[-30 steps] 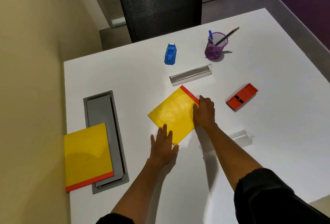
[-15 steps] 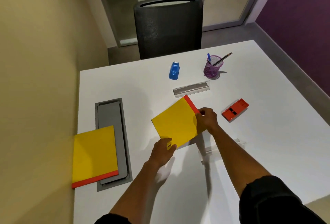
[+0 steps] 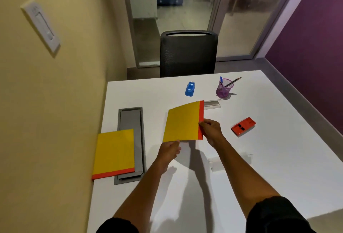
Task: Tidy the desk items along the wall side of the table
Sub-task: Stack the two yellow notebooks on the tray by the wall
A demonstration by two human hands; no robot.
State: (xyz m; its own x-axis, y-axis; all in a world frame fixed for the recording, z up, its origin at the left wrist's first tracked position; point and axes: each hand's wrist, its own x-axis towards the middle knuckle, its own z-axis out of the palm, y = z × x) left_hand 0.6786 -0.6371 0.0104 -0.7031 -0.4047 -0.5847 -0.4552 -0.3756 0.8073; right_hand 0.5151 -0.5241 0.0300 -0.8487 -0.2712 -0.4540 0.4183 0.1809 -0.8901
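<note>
A yellow notebook with a red spine (image 3: 182,122) is lifted off the white table (image 3: 278,167), tilted up toward me. My right hand (image 3: 210,130) pinches its red spine edge. My left hand (image 3: 169,152) grips its lower left corner from below. A second yellow notebook (image 3: 114,153) lies flat by the wall at the left, partly over a grey cable tray (image 3: 130,119). Farther back stand a blue stapler (image 3: 190,89) and a purple mesh pen cup (image 3: 223,90).
A clear acrylic holder (image 3: 212,103) lies behind the held notebook; another (image 3: 230,161) lies near my right forearm. A red flat case (image 3: 243,126) sits to the right. A black chair (image 3: 187,53) stands at the table's far edge. The yellow wall (image 3: 55,103) borders the left.
The notebook went from lying flat under both hands to being lifted and turned upright-facing. My left hand moved from flat on the table to gripping its corner. The camera tilted up.
</note>
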